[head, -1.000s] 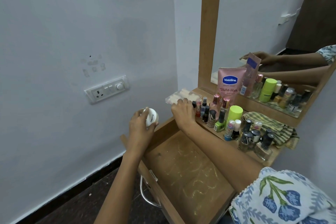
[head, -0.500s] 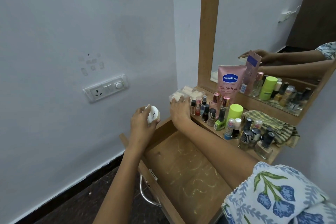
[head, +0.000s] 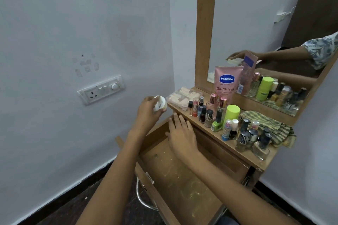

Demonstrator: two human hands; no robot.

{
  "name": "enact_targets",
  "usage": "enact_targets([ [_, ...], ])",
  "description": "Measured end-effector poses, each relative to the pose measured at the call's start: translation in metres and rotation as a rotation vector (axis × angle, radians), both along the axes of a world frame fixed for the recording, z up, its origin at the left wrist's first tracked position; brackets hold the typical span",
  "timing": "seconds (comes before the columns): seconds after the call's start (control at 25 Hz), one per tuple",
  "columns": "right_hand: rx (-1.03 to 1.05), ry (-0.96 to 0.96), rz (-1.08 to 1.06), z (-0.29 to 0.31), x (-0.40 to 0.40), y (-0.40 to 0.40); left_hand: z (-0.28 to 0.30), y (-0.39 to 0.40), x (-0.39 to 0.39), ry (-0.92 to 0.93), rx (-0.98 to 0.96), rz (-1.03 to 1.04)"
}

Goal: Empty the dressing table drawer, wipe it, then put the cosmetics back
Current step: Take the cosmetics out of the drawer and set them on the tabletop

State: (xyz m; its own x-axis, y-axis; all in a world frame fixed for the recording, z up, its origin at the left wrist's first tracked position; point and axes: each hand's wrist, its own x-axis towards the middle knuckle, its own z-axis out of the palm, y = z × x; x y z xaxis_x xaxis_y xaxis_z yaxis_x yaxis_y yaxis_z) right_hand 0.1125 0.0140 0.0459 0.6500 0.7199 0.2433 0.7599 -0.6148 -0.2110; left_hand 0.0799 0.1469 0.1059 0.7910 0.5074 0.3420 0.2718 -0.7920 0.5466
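- Over the open drawer [head: 182,179], the right hand [head: 181,133] hovers flat, fingers released.
- Left hand [head: 148,113] grips a white jar [head: 159,105], its label partly hidden.
- Cosmetics [head: 217,115] crowd the table [head: 243,153]; their labels are mostly unreadable.

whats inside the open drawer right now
No cosmetics show in the drawer; its wooden floor is bare except for pale streaks. The right hand and forearm hang over the back part, hiding a strip of the floor. The near right corner is out of frame.
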Motion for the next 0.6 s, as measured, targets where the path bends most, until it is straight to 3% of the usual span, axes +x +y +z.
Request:
enact_targets([
  [0.24, 0.012, 0.145, 0.009, -0.017, -0.025, -0.052, -0.005, -0.019, 0.071, 0.113, 0.033, -0.139],
  [0.6, 0.129, 0.128, -0.001, -0.006, -0.024, -0.089, -0.015, -0.033, 0.103, 0.17, 0.066, -0.164],
])
